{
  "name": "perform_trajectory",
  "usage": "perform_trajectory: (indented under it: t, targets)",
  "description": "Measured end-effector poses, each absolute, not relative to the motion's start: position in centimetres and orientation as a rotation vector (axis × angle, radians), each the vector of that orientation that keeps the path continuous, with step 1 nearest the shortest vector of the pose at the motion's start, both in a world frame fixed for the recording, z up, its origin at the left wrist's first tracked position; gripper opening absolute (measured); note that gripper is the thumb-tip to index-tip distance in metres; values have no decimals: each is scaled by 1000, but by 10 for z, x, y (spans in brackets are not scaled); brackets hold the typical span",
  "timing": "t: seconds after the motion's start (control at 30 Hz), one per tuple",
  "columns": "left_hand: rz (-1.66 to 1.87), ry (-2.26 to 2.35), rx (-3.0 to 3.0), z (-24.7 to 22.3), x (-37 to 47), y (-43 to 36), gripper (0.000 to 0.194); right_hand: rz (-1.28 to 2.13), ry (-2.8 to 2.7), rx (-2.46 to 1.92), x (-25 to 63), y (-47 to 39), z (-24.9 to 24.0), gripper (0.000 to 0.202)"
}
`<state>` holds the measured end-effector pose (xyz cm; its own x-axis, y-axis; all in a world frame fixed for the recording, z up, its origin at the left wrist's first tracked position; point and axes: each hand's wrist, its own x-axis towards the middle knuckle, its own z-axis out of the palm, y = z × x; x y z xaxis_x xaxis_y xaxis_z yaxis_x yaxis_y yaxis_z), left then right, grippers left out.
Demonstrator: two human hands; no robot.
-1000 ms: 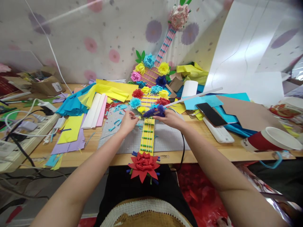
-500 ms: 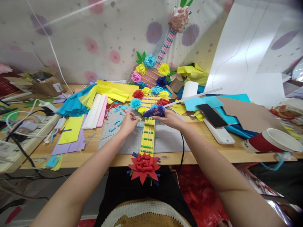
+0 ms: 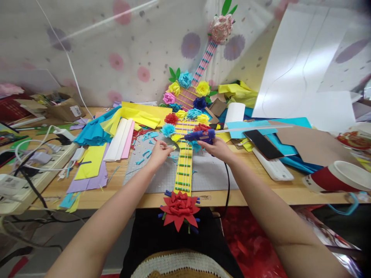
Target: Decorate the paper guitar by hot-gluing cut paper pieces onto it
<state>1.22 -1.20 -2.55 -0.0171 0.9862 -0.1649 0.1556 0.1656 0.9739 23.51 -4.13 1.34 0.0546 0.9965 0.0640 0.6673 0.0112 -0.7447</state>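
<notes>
My right hand [image 3: 215,147] is wrapped round a dark blue glue gun [image 3: 199,136], whose nozzle points left over the yellow paper guitar [image 3: 183,166]. A clear glue stick [image 3: 255,128] sticks out behind the gun. Left of the guitar neck, my left hand [image 3: 161,152] pinches a small yellowish piece [image 3: 174,147]. Paper flowers in red, blue and yellow ring the guitar body, and a large red flower [image 3: 181,209] sits on its near end, past the table edge.
A pink flowered guitar [image 3: 204,63] leans at the back. Crepe paper [image 3: 94,125] and a power strip [image 3: 55,170] lie left. On the right are a phone [image 3: 263,144], a white power bank [image 3: 273,164] and a red-and-white cup [image 3: 337,177]. A black cord [image 3: 228,185] hangs over the edge.
The glue gun and my right hand have moved right, so the nozzle is now farther from my left fingers. The whole view has shifted slightly.
</notes>
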Motion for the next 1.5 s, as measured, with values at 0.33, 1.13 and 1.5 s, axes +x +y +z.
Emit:
perform_trajectory:
  t: [0.33,1.13,1.5]
  targets:
    - [963,1474,1119,-17,13,-7,32,793,-1212,-1326,258,-35,-16,43]
    - [896,1620,1005,-28,31,27,34,860,-1137,-1208,262,-38,-32,39]
    - [958,1546,961,-27,34,27,36,851,-1133,-1216,263,-39,-33,41]
